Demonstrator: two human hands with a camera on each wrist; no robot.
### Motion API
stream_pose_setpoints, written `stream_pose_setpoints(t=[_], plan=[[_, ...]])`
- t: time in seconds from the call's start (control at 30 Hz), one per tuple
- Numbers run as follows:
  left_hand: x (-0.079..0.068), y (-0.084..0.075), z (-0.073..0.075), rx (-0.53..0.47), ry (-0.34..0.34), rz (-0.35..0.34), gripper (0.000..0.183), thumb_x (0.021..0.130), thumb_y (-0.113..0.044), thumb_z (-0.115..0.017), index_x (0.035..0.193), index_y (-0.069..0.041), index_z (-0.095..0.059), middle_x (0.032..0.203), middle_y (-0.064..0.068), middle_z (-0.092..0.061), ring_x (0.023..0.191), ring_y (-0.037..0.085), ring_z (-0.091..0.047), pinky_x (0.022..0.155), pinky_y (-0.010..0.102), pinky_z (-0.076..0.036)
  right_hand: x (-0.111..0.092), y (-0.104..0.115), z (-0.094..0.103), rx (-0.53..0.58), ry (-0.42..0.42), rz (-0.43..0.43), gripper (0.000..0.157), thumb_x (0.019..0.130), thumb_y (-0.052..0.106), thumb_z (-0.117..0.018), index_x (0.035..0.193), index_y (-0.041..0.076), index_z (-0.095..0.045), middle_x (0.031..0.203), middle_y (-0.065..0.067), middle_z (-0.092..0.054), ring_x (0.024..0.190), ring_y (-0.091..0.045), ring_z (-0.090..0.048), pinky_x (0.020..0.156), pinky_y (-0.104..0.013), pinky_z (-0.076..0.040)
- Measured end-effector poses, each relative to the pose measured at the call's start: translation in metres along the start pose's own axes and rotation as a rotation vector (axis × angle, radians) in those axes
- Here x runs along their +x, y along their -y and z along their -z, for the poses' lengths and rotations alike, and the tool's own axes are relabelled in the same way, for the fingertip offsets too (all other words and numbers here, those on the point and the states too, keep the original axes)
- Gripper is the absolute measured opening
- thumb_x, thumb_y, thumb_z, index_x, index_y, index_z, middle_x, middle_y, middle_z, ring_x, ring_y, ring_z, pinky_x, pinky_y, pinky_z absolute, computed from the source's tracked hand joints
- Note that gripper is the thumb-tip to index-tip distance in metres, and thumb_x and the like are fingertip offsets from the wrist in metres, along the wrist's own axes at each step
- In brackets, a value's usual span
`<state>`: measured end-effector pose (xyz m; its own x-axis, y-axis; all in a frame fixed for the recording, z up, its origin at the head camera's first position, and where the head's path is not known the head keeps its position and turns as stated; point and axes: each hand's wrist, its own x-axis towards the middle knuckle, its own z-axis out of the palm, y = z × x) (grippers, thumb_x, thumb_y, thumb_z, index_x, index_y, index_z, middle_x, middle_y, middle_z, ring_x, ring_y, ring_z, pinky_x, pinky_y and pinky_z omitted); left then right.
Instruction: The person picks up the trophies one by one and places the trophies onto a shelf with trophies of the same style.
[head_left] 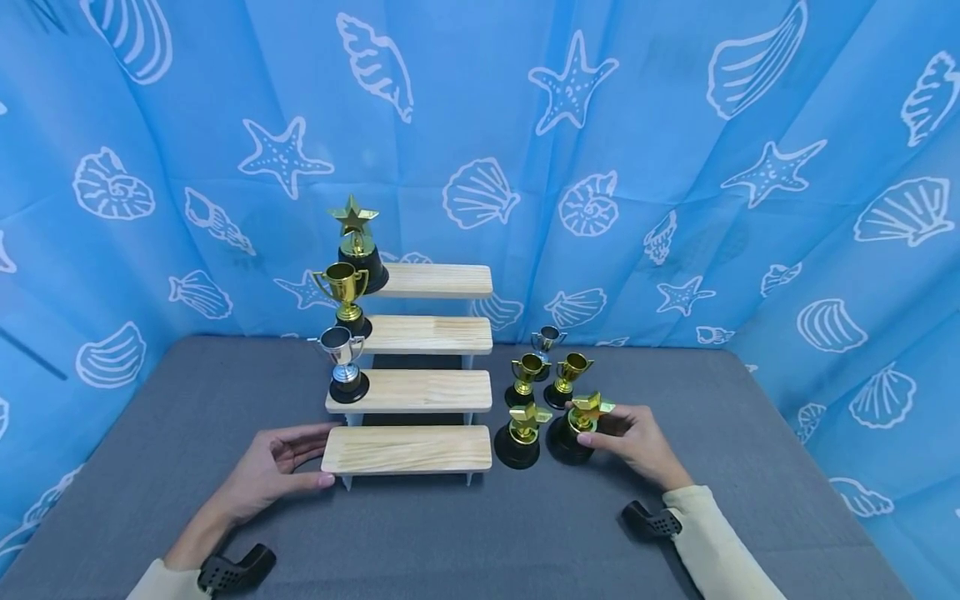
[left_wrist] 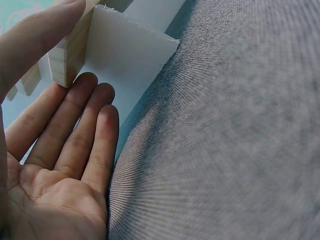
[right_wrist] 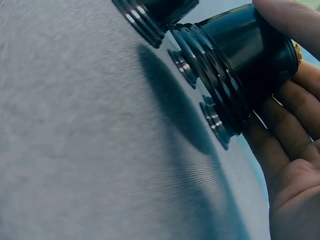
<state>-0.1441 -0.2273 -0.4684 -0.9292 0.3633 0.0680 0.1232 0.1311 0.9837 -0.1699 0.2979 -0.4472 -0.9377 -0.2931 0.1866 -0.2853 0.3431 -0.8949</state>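
My right hand (head_left: 636, 442) grips a gold star trophy (head_left: 590, 412) around its upper part, thumb in front and fingers behind. In the right wrist view the trophy's black base (right_wrist: 240, 60) hangs just off the cloth, with a shadow beneath. A second star trophy (head_left: 519, 437) stands close on its left. My left hand (head_left: 258, 471) is at the left end of the lowest step of a wooden display stand (head_left: 408, 450). In the left wrist view its fingers (left_wrist: 75, 122) lie nearly straight, fingertips by the board's end, and the thumb overlaps the board.
On the stand's upper steps, at the left ends, are a silver cup (head_left: 345, 362), a gold cup (head_left: 347, 292) and a star trophy (head_left: 358, 242). Two gold cups (head_left: 527, 375) and another silver cup (head_left: 546, 340) stand behind the right-hand trophies. A blue shell-print curtain (head_left: 450, 125) hangs behind the grey tabletop (head_left: 525, 542).
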Motion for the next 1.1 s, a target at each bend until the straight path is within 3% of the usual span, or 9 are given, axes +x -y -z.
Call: stream_pose_setpoints(t=[0.2,0.57,0.93,1.1], plan=[[0.000,-0.002,-0.001,-0.008,0.005,-0.015,0.068,0.083,0.003,-0.080,0.140,0.017,-0.046,0.137,0.038,-0.052,0.115,0.007,-0.064,0.100,0.024,-0.053,0.002,0.007,0.006,-0.022,-0.020,0.038,0.035,0.087,0.000,-0.078,0.120,-0.007,-0.069,0.112,-0.004,-0.075,0.084,-0.010,-0.065,0.063,-0.024,-0.055],[-0.001,-0.002,-0.002,-0.011,0.009,-0.037,0.066,0.083,0.004,-0.079,0.138,0.018,-0.046,0.135,0.039,-0.052,0.115,0.008,-0.064,0.099,0.024,-0.053,0.005,0.035,0.016,-0.099,-0.070,-0.008,0.030,0.087,0.004,-0.079,0.113,-0.010,-0.070,0.104,-0.020,-0.072,0.082,-0.013,-0.066,0.067,-0.025,-0.058],[-0.001,0.000,-0.001,-0.001,-0.002,-0.003,0.068,0.082,0.002,-0.080,0.140,0.017,-0.046,0.136,0.037,-0.053,0.114,0.008,-0.064,0.099,0.024,-0.053,0.010,0.062,0.028,-0.153,-0.088,0.043,0.027,0.088,0.005,-0.079,0.112,-0.008,-0.072,0.104,-0.019,-0.073,0.082,-0.013,-0.069,0.065,-0.026,-0.060],[-0.002,-0.002,-0.002,-0.009,0.005,-0.009,0.068,0.083,0.002,-0.080,0.140,0.017,-0.046,0.137,0.038,-0.052,0.115,0.007,-0.064,0.099,0.024,-0.053,0.014,0.075,0.032,-0.121,-0.069,0.080,0.031,0.090,0.003,-0.077,0.118,-0.006,-0.071,0.113,-0.009,-0.074,0.091,-0.014,-0.071,0.071,-0.025,-0.061]])
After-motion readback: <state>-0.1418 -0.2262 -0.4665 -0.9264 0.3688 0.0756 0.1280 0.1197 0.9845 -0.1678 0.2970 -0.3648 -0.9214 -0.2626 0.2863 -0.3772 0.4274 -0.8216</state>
